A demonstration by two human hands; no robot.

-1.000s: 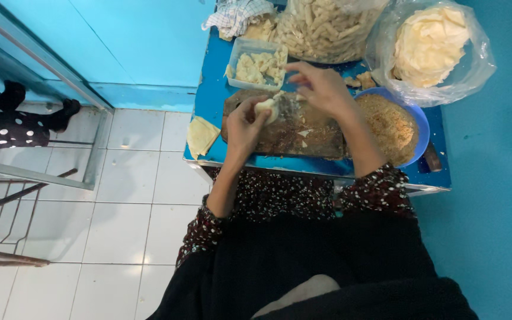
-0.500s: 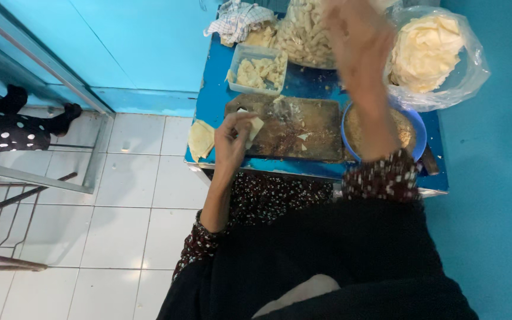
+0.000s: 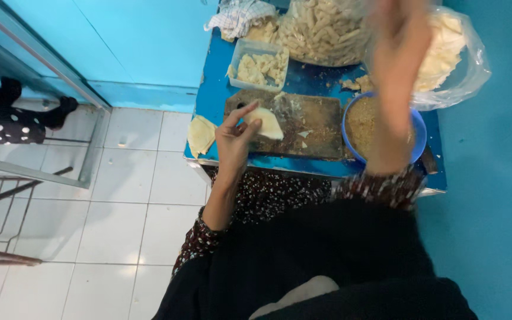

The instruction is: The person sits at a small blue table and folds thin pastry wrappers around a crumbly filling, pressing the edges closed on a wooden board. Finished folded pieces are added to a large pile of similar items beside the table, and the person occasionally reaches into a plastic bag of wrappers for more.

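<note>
The left hand (image 3: 235,139) pinches a pale dough piece (image 3: 266,122) over the wooden board's (image 3: 309,127) left end, near the tabletop (image 3: 208,112) edge. The right hand (image 3: 398,53), blurred, is raised above the blue bowl (image 3: 413,133); its grip cannot be told.

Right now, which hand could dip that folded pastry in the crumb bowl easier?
Probably the left hand: it already pinches the folded pastry over the board. The right hand is blurred, raised by the bags.

Our right hand (image 3: 399,53), earlier at the wrapper (image 3: 265,122) over the board (image 3: 303,127), now lifts blurred toward the bags at the back. Our left hand (image 3: 235,137) alone holds the wrapper.
</note>
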